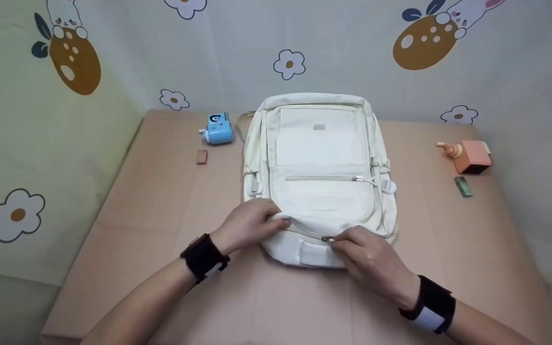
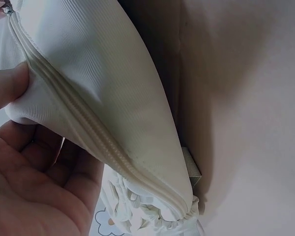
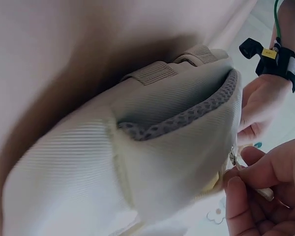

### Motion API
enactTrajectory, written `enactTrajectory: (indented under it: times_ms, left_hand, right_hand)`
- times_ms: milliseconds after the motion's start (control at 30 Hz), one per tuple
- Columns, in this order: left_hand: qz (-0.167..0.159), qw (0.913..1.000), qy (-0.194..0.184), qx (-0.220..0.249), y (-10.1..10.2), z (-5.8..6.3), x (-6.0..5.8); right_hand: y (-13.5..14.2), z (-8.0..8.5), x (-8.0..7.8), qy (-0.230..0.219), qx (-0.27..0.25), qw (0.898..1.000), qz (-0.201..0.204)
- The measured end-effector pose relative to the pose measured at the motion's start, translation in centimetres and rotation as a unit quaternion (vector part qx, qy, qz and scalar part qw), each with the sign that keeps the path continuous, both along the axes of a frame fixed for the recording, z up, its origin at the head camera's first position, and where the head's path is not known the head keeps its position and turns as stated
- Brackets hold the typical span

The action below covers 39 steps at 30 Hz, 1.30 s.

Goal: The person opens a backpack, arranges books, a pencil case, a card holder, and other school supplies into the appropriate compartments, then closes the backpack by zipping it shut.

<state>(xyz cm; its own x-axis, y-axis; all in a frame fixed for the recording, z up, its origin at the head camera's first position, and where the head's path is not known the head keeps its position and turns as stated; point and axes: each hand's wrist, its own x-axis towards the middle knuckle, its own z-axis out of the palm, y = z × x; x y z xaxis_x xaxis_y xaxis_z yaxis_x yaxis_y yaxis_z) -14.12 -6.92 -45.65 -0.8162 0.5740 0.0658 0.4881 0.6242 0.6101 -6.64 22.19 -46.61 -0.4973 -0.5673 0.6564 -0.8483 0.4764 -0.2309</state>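
A cream backpack [image 1: 323,148] lies on the table, front pocket facing up and its handle end towards me. My left hand [image 1: 252,224] pinches the fabric beside the lower zipper between thumb and curled fingers; the left wrist view shows the closed zipper track [image 2: 96,125] running past that hand [image 2: 39,187]. On the same zipper, my right hand [image 1: 374,261] pinches the metal zipper pull [image 1: 327,238]. In the right wrist view the fingers [image 3: 236,196] hold the pull's cord beside the slider, and a grey mesh lining [image 3: 187,118] shows along the handle.
Left of the backpack stand a blue pencil sharpener [image 1: 218,129] with a crank and a small pinkish block [image 1: 201,156]. To the right are an orange crank sharpener [image 1: 472,156] and a small green block [image 1: 463,187]. Patterned cloth [image 1: 237,62] hangs behind the table [image 1: 161,201].
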Motion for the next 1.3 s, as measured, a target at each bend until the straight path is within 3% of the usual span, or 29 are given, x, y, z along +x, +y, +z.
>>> enactTrajectory:
  times_ms: [433, 700, 867, 1100, 1300]
  left_hand:
    - [-0.022, 0.9985, 0.034, -0.036, 0.2, 0.4, 0.7]
    - [-0.077, 0.9879, 0.118, -0.065, 1.7, 0.9, 2.0]
    - [-0.081, 0.9808, 0.169, -0.055, 2.8, 0.6, 2.0]
    - [-0.07, 0.9859, 0.141, -0.057, 2.9, 0.7, 1.7]
    - [-0.061, 0.9908, 0.107, -0.055, 2.8, 0.8, 1.5]
  right_hand:
    - [1.3, -0.3, 0.2, -0.02, -0.005, 0.999, -0.032]
    - [1.0, -0.5, 0.3, -0.026, -0.007, 0.999, -0.034]
    - [1.0, -0.6, 0.5, -0.033, -0.012, 0.999, -0.04]
    - [1.6, -0.9, 0.8, -0.048, -0.02, 0.997, -0.052]
    - [3.3, -0.8, 1.3, -0.096, -0.014, 0.992, -0.078]
